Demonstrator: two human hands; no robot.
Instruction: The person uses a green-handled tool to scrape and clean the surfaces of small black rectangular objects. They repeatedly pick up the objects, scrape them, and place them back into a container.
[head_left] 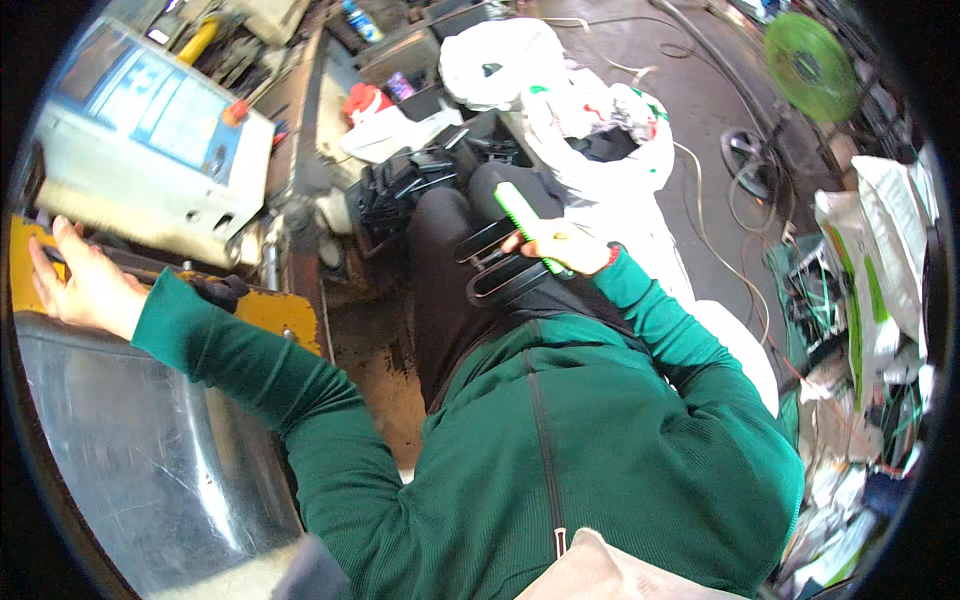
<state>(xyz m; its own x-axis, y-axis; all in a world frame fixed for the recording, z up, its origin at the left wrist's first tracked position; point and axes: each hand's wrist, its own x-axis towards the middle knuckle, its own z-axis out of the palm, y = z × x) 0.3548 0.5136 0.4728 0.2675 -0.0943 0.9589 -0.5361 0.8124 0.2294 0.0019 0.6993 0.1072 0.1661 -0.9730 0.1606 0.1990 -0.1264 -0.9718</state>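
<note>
My left hand (85, 280) is stretched out at the far left with its fingers spread, holding nothing. It is over the yellow machine frame (285, 310), by the top of a clear, scratched guard panel (130, 430); whether it touches them I cannot tell. My right hand (565, 246) is closed round a light-green slim tool that looks like a utility knife (517, 212), slanting across my lap. Under and beside that hand are black oblong plastic pieces (484, 242) with looped rims, above my thighs. Whether my right fingers also grip them is hidden.
A control box (150, 130) with a red knob stands at upper left. Many black plastic parts (405, 185) are heaped beyond my knees. White bags (600, 130) stand ahead. A green fan (810, 68), floor cables (700, 225) and sacks (880, 260) are on the right.
</note>
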